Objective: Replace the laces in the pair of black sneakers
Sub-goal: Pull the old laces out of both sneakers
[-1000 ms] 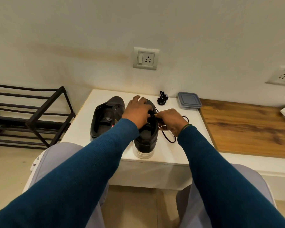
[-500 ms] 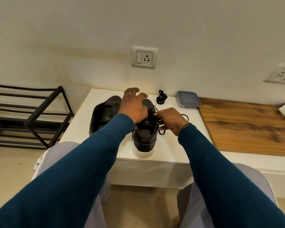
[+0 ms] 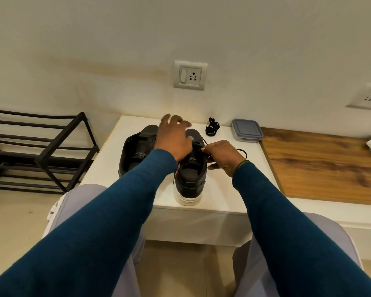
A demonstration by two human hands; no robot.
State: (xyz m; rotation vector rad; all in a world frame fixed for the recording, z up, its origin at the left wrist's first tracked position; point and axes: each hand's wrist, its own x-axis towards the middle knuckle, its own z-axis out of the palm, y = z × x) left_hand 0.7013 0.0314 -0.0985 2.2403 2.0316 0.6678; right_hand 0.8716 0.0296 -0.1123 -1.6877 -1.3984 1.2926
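Our hands: left hand (image 3: 174, 139) spread on right sneaker's (image 3: 190, 179) toe; right hand (image 3: 222, 156) pinching black lace (image 3: 242, 150).
Right sneaker: black, white sole, heel nearest us.

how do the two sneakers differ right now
The left sneaker shows bare eyelets, no lace; the right sneaker carries a black lace that the right hand pinches. The right sneaker sits nearer the table edge, white sole showing. Both are black, heels toward the person.
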